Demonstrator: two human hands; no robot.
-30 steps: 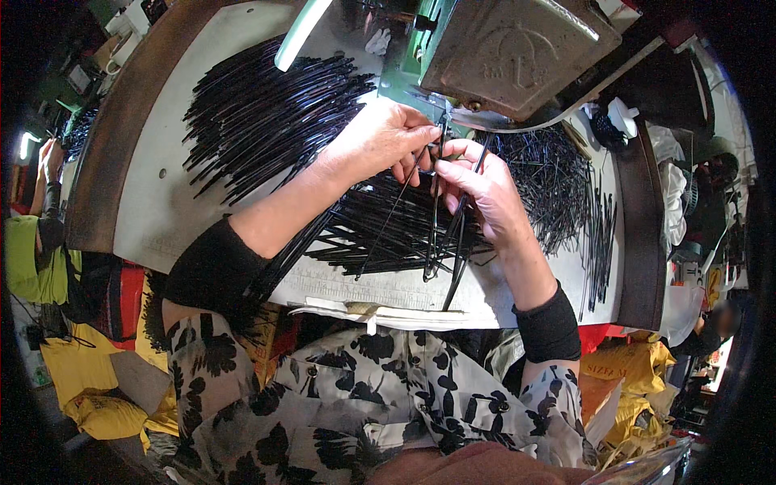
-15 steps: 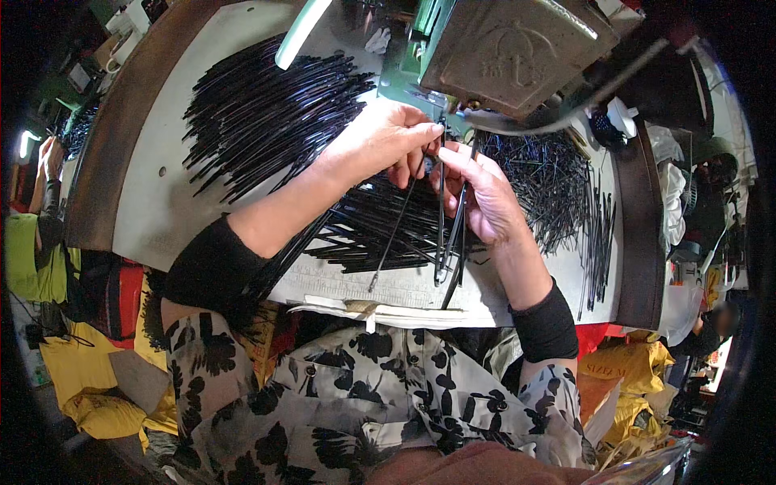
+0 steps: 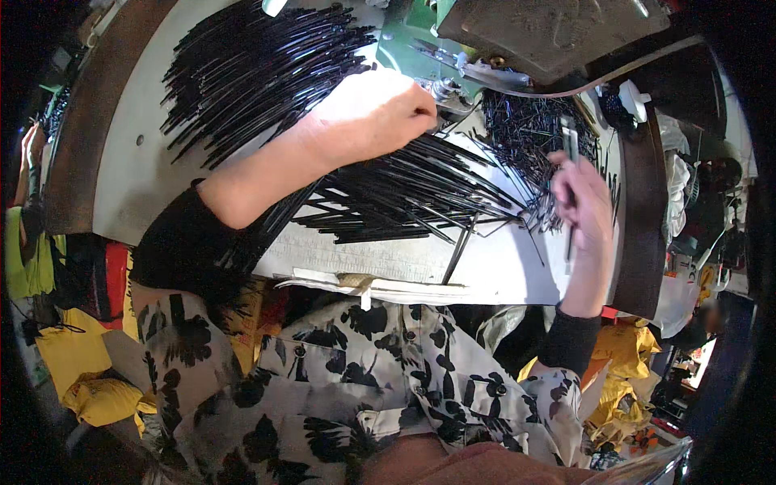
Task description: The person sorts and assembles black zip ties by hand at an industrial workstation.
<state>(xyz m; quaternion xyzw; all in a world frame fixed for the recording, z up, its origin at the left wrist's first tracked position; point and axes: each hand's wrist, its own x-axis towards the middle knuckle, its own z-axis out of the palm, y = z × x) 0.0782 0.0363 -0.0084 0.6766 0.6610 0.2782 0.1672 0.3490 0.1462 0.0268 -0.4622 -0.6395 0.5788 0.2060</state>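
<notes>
While our right hand (image 3: 585, 202) grips a dark strip (image 3: 571, 139) in bent, blurred fingers beside the tangled pile (image 3: 521, 121), our left hand (image 3: 376, 109) curls near the machine (image 3: 558, 36), and we cannot tell what it holds. We judge this a carrying step; letting go calls for opening the fingers cleanly.

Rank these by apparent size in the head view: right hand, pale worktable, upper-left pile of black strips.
1. Pale worktable
2. Upper-left pile of black strips
3. Right hand, blurred but clearly smallest
</notes>
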